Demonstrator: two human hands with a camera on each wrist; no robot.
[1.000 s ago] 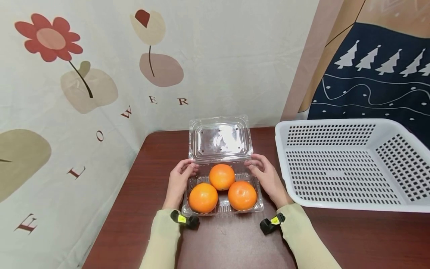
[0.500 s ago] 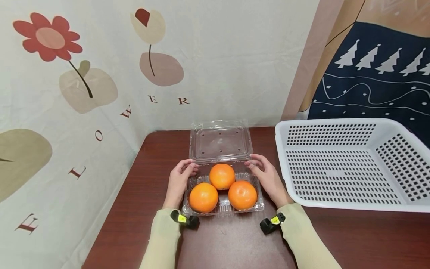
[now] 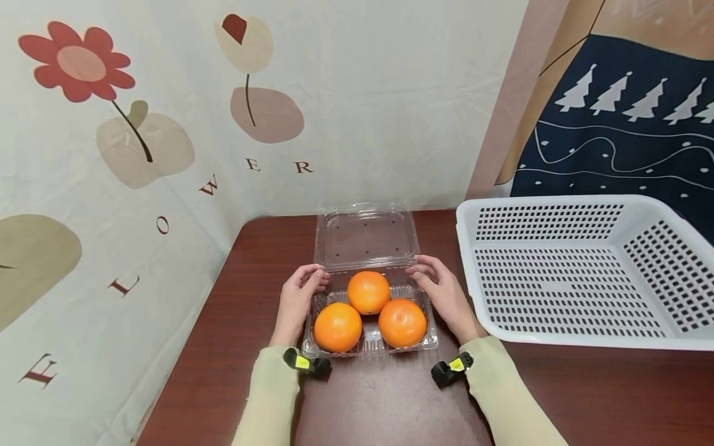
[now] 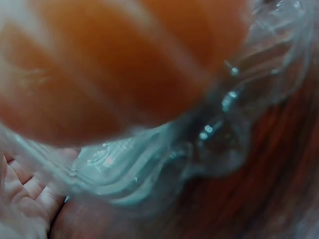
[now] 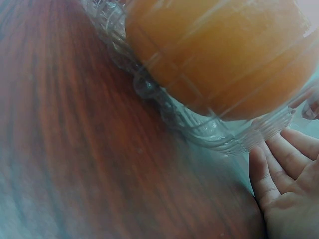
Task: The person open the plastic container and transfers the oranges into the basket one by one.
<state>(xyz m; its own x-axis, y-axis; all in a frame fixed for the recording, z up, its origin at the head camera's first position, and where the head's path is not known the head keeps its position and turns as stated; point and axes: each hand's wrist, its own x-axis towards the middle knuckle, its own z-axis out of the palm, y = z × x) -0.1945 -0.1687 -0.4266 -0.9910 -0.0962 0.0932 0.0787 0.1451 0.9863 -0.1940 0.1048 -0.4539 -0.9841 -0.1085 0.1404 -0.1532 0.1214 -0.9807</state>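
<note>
A clear plastic clamshell container [image 3: 368, 354] lies on the table in the head view, its lid [image 3: 366, 235] tilted back behind it. Three oranges sit inside: one at the back [image 3: 369, 292], one front left [image 3: 338, 327], one front right [image 3: 403, 323]. My left hand [image 3: 295, 303] holds the container's back left corner by the hinge, thumb near the rim. At the back right corner, my right hand [image 3: 445, 297] holds the same way. The right wrist view shows fingers [image 5: 284, 159] against the outer wall under an orange [image 5: 214, 55]. An orange [image 4: 114, 64] fills much of the left wrist view.
A large white perforated basket [image 3: 563, 337] stands on the right of the dark red-brown table [image 3: 240, 297]. Behind the table hangs a pale flower-print cloth [image 3: 368, 124], with a dark blue tree-print cloth [image 3: 613, 148] at the back right.
The container's lid has dropped a little further back, and the bright glare on it is gone. Both hands and the oranges have stayed in place.
</note>
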